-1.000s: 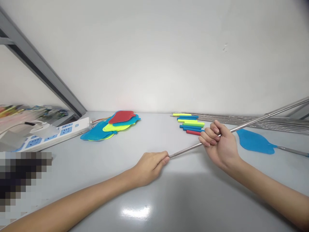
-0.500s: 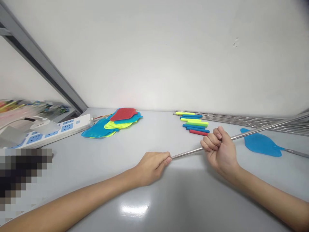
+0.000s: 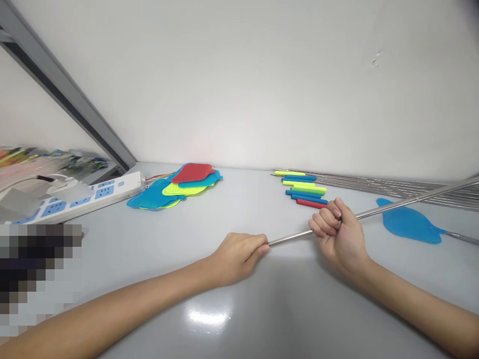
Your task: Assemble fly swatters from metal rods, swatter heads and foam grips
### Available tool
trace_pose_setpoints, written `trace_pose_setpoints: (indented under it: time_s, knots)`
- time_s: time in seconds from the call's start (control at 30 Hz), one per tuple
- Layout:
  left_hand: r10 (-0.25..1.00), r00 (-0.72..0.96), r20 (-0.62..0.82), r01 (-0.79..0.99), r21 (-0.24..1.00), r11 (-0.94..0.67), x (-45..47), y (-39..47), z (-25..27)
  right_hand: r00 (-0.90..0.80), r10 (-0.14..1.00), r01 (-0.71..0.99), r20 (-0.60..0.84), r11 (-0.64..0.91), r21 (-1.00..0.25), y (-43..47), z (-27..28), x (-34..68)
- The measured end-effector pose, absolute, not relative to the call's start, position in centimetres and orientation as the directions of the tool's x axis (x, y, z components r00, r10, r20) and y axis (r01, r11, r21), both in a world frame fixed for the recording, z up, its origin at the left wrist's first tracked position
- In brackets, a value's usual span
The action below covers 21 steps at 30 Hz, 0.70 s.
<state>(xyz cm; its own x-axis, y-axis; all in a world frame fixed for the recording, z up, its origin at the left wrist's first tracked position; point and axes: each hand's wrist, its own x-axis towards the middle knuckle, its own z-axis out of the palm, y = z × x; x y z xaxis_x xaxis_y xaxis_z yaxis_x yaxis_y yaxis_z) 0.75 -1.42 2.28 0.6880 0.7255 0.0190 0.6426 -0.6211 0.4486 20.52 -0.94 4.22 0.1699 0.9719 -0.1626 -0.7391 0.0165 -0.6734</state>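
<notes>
Above the glossy grey table [image 3: 157, 249] in the head view, the left hand [image 3: 241, 259] clenches the narrow end of a slim silver metal rod [image 3: 290, 238]; the right hand [image 3: 339, 232] wraps it farther along. It looks light, stiff and slippery, best gripped firmly; its left tip is hidden, its right end cut off.

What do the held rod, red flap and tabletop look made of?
Held rod: metal, likely steel; polished, with bright streaks along it.
Red flap: probably plastic; matte, thin, finely textured.
Tabletop: smooth and glossy, judging by the bright light reflection; laminate or paint, can't tell.
</notes>
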Motion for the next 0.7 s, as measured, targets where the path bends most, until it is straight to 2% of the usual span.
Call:
trace_pose_setpoints:
  time_s: [0.27,0.7]
  knots:
    - [0.707,0.707,0.034,0.641,0.393,-0.66,0.72,-1.45,1.95,0.156,0.973,-0.74,-0.168,0.002,-0.673,-0.96,4.35,20.56]
    - [0.708,0.704,0.047,0.637,0.397,-0.66,0.73,-1.35,1.97,0.145,0.984,-0.715,-0.101,0.034,-0.698,-1.38,4.5,20.18]
